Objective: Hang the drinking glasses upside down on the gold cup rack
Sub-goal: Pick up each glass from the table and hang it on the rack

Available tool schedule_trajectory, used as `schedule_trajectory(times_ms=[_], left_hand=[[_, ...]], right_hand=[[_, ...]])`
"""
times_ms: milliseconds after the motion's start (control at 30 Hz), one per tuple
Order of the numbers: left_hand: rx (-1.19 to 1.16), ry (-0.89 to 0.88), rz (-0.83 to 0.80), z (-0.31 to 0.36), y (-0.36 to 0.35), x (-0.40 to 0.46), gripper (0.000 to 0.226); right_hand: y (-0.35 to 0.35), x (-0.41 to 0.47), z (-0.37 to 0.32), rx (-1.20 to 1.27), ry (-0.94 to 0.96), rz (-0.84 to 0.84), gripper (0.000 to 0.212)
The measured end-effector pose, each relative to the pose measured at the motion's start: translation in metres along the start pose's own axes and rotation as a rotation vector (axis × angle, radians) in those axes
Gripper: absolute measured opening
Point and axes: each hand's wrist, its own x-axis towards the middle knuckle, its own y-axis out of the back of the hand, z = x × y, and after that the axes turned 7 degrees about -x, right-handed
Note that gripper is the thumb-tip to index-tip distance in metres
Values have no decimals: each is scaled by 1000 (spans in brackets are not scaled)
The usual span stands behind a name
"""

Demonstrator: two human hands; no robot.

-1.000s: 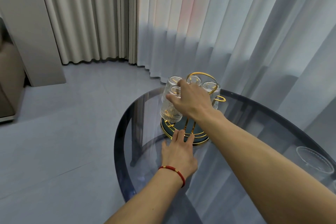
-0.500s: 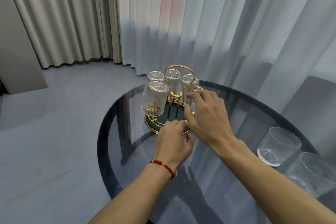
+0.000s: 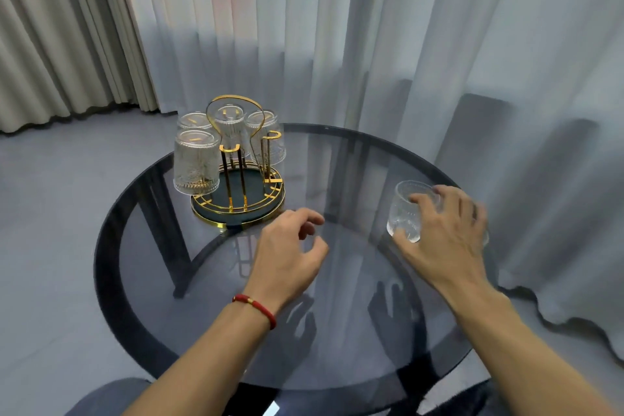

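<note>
The gold cup rack (image 3: pixel 238 204) with a dark round base stands at the far left of the round glass table (image 3: pixel 337 331). Several ribbed glasses hang upside down on it, the nearest one (image 3: pixel 196 162) at its front left. Two gold pegs at the front and right stand bare. My right hand (image 3: pixel 445 236) grips an upright ribbed drinking glass (image 3: pixel 405 213) at the table's right side. My left hand (image 3: pixel 287 253), with a red bracelet at the wrist, hovers just in front of the rack, fingers loosely curled and holding nothing.
Sheer white curtains (image 3: pixel 371 44) hang close behind and to the right of the table. Beige drapes (image 3: pixel 60 37) hang at the back left over a grey floor. A grey cushioned seat (image 3: pixel 108 395) sits at the near edge below the table.
My right hand left the rack and swung right onto the loose glass. My left hand came off the rack's base and lifted slightly.
</note>
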Motion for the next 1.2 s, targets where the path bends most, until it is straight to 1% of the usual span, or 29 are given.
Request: schedule_trajectory(times_ms=[67, 133, 233, 333, 400, 467, 567, 667, 700, 733, 800, 900, 1000, 1100, 1167, 1200], left_hand=[[2, -16, -34, 4, -4, -5, 22], [-1, -14, -66, 7, -8, -8, 23], [-4, -12, -97, 8, -12, -10, 24], [-9, 10, -122, 6, -14, -12, 24], [-27, 29, -144, 6, -16, -12, 25], [-69, 73, -189, 8, -17, -13, 26], [-215, 194, -287, 14, -19, -11, 30], [-595, 390, -424, 24, -17, -11, 52], [-686, 425, -463, 27, -17, -12, 59], [-713, 417, -483, 29, -16, -12, 62], [-654, 355, -460, 27, -11, -12, 62], [-627, 360, -347, 17, 3, -7, 65], [-664, 382, -260, 6, 18, 2, 60], [-733, 412, -189, 0, 29, 11, 53], [-868, 493, -106, -6, 36, 19, 55], [-956, 534, -90, -11, 39, 23, 56]], right_hand=[[0, -2, 13, -6, -114, -84, 79], [-1, -4, 24, 84, -194, -137, 92], [-5, -4, 35, 208, -254, -134, 95], [-9, -4, 45, 330, -316, -192, 95], [-8, -4, 49, 385, -327, -167, 95], [-3, -5, 50, 392, -256, -91, 97], [10, -10, 43, 470, 13, -33, 103], [21, -22, 19, 552, 316, -119, 106], [21, -27, 8, 557, 401, -152, 106], [20, -31, -4, 545, 480, -171, 106], [17, -35, -25, 497, 600, -170, 109], [14, -27, -39, 532, 640, -146, 112], [12, -18, -54, 718, 575, -182, 111], [4, -15, -74, 755, 550, -176, 103], [-3, -11, -82, 818, 418, -228, 94], [-5, -9, -84, 866, 341, -288, 86]])
